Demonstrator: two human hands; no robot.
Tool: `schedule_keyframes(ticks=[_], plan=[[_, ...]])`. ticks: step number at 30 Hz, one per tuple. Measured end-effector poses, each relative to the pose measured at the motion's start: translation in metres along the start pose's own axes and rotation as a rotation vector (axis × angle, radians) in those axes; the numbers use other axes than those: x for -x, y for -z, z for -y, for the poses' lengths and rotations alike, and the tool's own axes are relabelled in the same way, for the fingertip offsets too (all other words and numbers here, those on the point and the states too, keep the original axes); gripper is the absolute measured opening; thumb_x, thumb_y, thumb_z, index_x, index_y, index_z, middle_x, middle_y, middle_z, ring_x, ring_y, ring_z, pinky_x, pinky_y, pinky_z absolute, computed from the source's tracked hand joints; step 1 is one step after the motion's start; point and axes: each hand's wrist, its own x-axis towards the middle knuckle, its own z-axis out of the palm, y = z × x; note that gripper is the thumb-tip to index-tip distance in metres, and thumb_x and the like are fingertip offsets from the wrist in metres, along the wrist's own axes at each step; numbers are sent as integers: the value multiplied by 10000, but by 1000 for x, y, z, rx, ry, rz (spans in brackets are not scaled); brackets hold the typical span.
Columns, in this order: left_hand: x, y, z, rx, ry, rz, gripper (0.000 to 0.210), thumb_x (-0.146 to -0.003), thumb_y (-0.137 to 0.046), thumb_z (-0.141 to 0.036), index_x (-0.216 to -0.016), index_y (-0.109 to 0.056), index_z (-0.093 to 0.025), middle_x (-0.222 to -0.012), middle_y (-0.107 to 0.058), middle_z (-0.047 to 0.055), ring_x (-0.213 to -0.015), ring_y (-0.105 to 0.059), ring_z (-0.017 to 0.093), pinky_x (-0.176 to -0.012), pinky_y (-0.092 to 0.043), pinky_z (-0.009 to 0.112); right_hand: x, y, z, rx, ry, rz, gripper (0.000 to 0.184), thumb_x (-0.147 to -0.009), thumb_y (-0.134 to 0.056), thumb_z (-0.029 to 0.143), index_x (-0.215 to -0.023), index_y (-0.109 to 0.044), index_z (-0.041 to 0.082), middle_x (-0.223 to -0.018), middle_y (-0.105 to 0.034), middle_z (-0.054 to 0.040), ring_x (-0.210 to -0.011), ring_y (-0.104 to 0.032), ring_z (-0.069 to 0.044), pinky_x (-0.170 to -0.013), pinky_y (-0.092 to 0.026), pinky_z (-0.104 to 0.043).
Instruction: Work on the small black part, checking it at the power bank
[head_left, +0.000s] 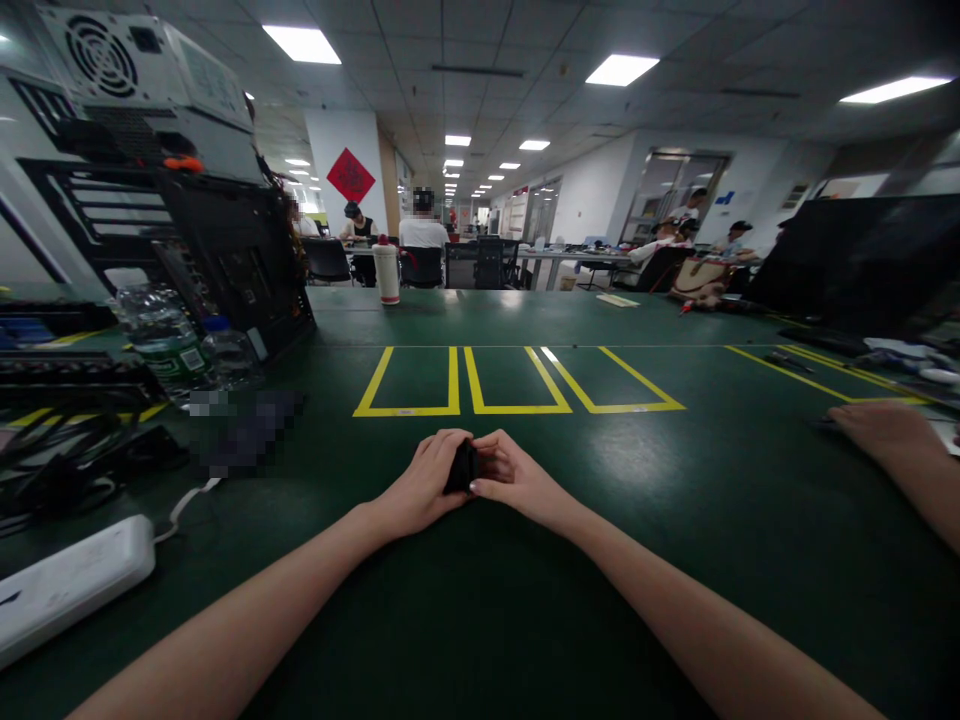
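A small black object (460,468) is between my two hands, low over the green table (480,580). Its kind is hard to make out, since my fingers cover much of it. My left hand (424,480) wraps round its left side and top. On the other side, the fingertips and thumb of my right hand (525,485) close in a pinch against its right edge. Just beyond my hands, yellow tape (405,411) marks several outlined boxes on the tabletop.
To the left are a white power strip (75,580), plastic bottles (161,335), black cables (67,470) and a computer case (232,270). A white cup (387,272) stands at the far edge. Another person's hand (889,435) rests at the right, near a dark monitor (862,260).
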Motion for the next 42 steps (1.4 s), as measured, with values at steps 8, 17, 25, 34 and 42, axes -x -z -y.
schedule_keyframes(ticks=[8,17,25,34,42], plan=[[-1,-7,6,-13,-16,-38,538,-760,-588,-222,-1211,-295,-230,-1196,-425,76,-1129,-410,239,-981,-318,457,-4,-3,-6,-3,20,-53,285,-767,-581,253,-1017,-448,219,-1021,-532,-30,-1005,-536,-179,-874,-442,-376],[0,-6,5,-10,-7,-16,543,-766,-578,-212,-1218,-278,-233,-1208,-414,81,-1139,-402,245,-973,-321,466,-3,1,-3,-27,43,11,339,-720,-629,202,-1011,-455,197,-1046,-515,-34,-1011,-532,-170,-917,-419,-382],[-1,-3,1,-21,0,-2,524,-766,-574,-219,-1207,-293,-234,-1206,-423,87,-1146,-403,265,-964,-323,478,-2,-1,-3,-14,24,-29,282,-748,-600,249,-985,-451,215,-1035,-515,-28,-998,-541,-183,-847,-468,-377],[-1,-2,1,-7,-4,2,519,-769,-568,-211,-1206,-288,-235,-1203,-425,87,-1141,-409,264,-963,-322,485,0,-1,-1,62,-28,-57,333,-761,-581,262,-1066,-461,200,-1092,-507,-58,-1058,-503,-192,-942,-391,-421],[-1,-3,2,-22,-13,-16,535,-750,-572,-188,-1203,-291,-230,-1194,-431,89,-1129,-416,263,-957,-330,480,0,-1,-2,10,34,8,397,-696,-652,203,-1018,-419,220,-1049,-495,-27,-1001,-531,-173,-899,-425,-391]])
